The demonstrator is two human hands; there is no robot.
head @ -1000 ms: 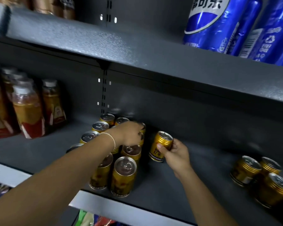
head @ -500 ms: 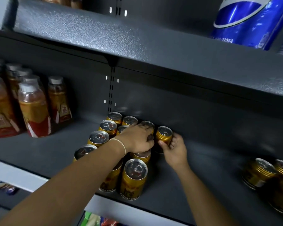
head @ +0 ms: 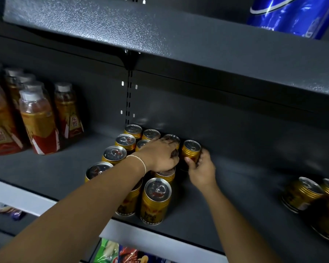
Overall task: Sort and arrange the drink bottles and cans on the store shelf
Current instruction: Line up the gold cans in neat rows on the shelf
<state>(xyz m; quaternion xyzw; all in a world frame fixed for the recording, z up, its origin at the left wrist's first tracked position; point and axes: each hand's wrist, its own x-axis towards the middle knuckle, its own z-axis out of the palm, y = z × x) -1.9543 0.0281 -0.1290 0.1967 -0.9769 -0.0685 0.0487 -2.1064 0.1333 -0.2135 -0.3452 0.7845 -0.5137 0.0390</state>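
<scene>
- Clear plastic amber-drink bottles (head: 38,120) are stood well left of the left grip (head: 160,154).
- Upright gold metal cans (head: 156,200) are covered by it; a hold cannot be told.
- A gold silver-topped can (head: 191,150), beside them on the dark grey shelf (head: 235,186), is clasped by the right grip (head: 201,171).

The right hand (head: 201,168) holds one can (head: 191,150) at the back of the shelf (head: 235,186). Just left of it stand rows of cans (head: 156,200), with the left hand (head: 160,156) on top. Far left stand bottles (head: 38,120). Far right are more cans (head: 302,194). Above and right, a big bottle (head: 285,14) sits on the upper shelf (head: 160,35).
</scene>
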